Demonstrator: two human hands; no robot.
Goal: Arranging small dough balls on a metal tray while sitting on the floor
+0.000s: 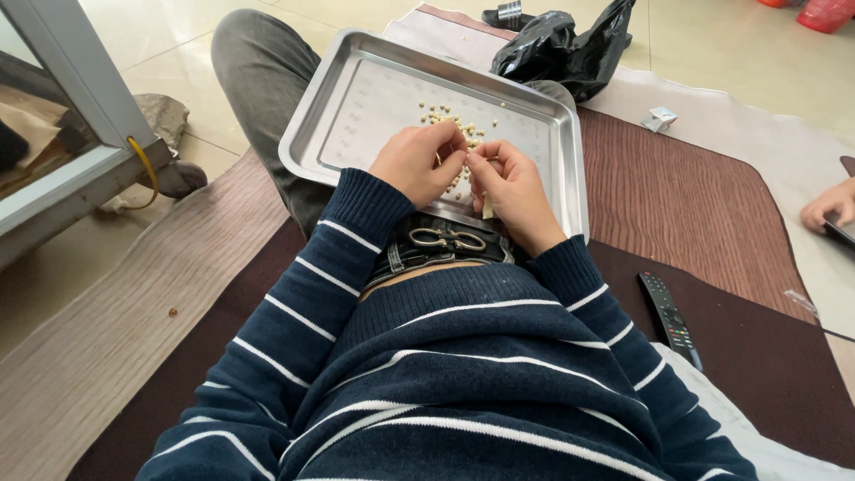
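A shiny metal tray [374,89] rests on my lap, holding several small pale seeds [445,116] near its middle. Over the tray's near side, my left hand [417,162] and my right hand [509,189] meet with fingertips pinched together on a small pale seed or pod; the piece itself is mostly hidden by the fingers. A pale strip pokes out beneath my right hand. My sleeves are dark blue with white stripes.
A black plastic bag [561,44] lies beyond the tray. A black remote control [668,316] sits on the brown mat [677,196] at right. Another person's hand [828,207] shows at the right edge. A metal frame [80,107] stands at left.
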